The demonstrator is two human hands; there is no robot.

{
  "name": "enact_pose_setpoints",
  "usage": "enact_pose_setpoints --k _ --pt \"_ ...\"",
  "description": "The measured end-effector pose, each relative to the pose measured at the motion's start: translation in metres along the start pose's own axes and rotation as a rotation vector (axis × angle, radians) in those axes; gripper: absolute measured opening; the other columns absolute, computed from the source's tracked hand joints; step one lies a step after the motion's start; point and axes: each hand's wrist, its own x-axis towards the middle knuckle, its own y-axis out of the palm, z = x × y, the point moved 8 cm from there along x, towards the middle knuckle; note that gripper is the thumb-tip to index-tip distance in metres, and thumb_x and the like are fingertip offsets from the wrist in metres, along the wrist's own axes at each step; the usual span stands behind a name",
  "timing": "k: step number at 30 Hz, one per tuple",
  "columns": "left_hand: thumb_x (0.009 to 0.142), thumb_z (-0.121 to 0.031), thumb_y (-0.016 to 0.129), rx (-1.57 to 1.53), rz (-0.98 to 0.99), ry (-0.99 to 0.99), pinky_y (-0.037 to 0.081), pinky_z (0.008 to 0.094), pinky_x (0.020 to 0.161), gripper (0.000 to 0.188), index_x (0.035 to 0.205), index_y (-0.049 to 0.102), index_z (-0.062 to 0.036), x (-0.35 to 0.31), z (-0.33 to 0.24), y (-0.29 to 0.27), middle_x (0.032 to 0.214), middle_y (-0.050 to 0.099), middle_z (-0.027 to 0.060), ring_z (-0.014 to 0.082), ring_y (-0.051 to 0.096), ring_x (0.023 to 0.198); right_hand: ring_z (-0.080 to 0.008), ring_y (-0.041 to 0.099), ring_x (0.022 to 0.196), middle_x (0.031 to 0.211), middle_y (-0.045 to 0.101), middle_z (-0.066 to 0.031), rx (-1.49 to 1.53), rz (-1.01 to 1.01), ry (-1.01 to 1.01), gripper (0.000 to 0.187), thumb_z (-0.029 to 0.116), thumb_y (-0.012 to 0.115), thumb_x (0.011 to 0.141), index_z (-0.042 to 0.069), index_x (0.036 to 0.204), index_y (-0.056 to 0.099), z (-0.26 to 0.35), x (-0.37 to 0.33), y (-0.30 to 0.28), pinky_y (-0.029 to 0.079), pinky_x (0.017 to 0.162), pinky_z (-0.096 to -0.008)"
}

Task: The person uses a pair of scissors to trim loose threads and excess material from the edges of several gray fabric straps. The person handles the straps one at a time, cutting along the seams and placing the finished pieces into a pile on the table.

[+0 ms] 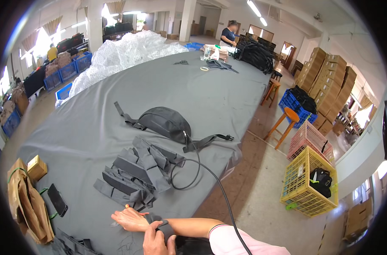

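My right arm, in a pink sleeve, crosses from the lower right. My right hand (pixel 132 220) is closed at the table's near edge, with small orange-red bits showing beside it; what it holds is mostly hidden. Below it, my left hand (pixel 156 240) grips a dark grey fabric strip (pixel 165 230) that lies against my right wrist. Just beyond my hands is a loose pile of folded grey fabric strips (pixel 134 172). Farther off lies a dark grey waist bag (pixel 164 123) with its straps spread and a black cord (pixel 221 185) running near its zip.
Grey cloth covers the long table (pixel 96 110). On the left are a phone (pixel 57 199), a brown paper bag (pixel 28 204) and a small box (pixel 36 168). Crates (pixel 310 182) and stools (pixel 282 125) stand right. A person (pixel 228 35) works at the far end.
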Motion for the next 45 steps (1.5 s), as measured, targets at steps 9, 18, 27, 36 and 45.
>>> enact_pose_setpoints --k 9,18,27,36,45 --pt "0.067 -0.007 0.07 0.135 -0.173 0.003 0.048 0.0422 0.078 0.026 0.079 0.051 0.0057 0.006 0.013 -0.015 0.111 0.055 0.0195 0.04 0.058 0.093 -0.0238 0.045 0.066 0.068 0.04 -0.0077 0.243 -0.161 -0.128 0.02 0.002 0.056 0.07 0.007 0.083 0.041 -0.03 -0.025 0.063 0.037 0.059 -0.0336" --pt "0.079 -0.007 0.06 -0.258 -0.08 0.015 0.046 0.038 0.083 0.016 0.089 0.056 0.0049 0.001 -0.011 -0.027 0.108 0.058 0.0174 0.0321 0.058 0.096 -0.0329 0.062 0.064 0.07 0.064 -0.0118 0.366 0.098 0.184 0.017 0.013 0.059 0.081 0.003 0.094 0.058 -0.006 -0.016 -0.011 0.044 0.058 -0.0465" --pt "0.093 -0.018 0.049 -0.564 -0.643 -0.191 0.05 0.0297 0.077 0.033 0.11 0.054 0.0101 -0.017 0.085 -0.077 0.128 0.043 0.0092 0.0175 0.061 0.086 -0.0029 0.038 0.051 0.066 0.042 0.0035 1.427 -0.1 0.639 0.024 0.03 0.046 0.098 0.009 0.1 0.058 -0.03 -0.072 -0.026 0.029 0.044 -0.0191" --pt "0.094 -0.015 0.05 -0.587 -0.811 -0.507 0.025 0.0175 0.057 0.023 0.109 0.062 -0.0027 -0.025 0.163 -0.094 0.087 0.049 -0.0071 0.0011 0.027 0.064 -0.0077 0.04 0.058 0.074 0.05 -0.0022 0.845 -0.274 0.192 0.014 -0.002 0.062 0.082 0.004 0.094 0.065 0.032 -0.098 -0.111 0.036 0.054 -0.0199" --pt "0.095 -0.018 0.051 -0.719 -0.901 -0.465 0.029 0.0184 0.062 0.033 0.065 0.048 -0.003 -0.055 0.182 -0.091 0.116 0.055 -0.0006 0.0017 0.03 0.067 -0.0172 0.047 0.055 0.071 0.047 -0.0033 0.383 -0.181 -0.169 0.047 -0.007 0.072 0.059 0.01 0.102 0.068 0.09 -0.083 -0.097 0.052 0.063 -0.0318"
